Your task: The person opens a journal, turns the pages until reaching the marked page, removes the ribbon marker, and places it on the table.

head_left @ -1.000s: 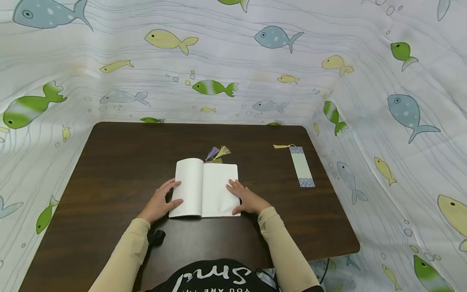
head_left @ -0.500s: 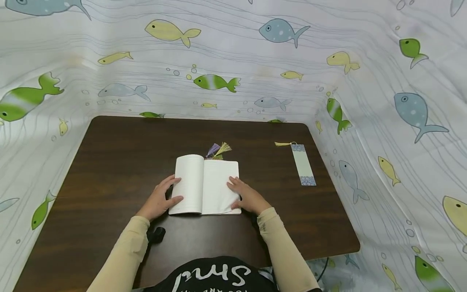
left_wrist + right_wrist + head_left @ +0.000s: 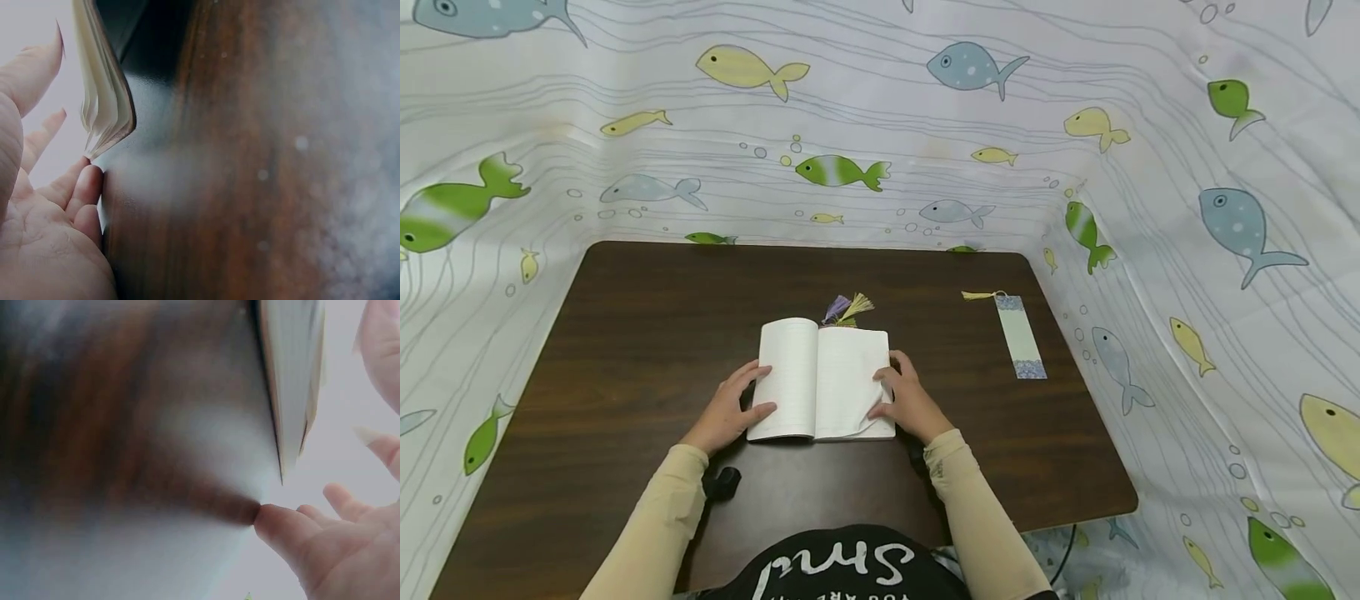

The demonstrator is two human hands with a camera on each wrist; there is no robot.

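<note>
Dark table [image 3: 625,333]: my left hand [image 3: 727,414] pins the book [image 3: 820,382] open, fingers spread; right hand [image 3: 910,404] pinches 1 page corner, lifting it.

White lettering is printed on the black garment [image 3: 842,571] at the bottom edge of the head view, where it is seen upside down from the wearer's side. A large cursive word is shown, of which only a part resembling "Sm" followed by further strokes can be made out; the whole word cannot be read with certainty. Beneath it, a smaller line in capitals is partly cut off by the frame, and "YOU ARE" can be read there. Faint ruled lines are seen on the pages of the open book [image 3: 820,382], but no writing can be read. No text is legible on the bookmark [image 3: 1019,337].
</note>
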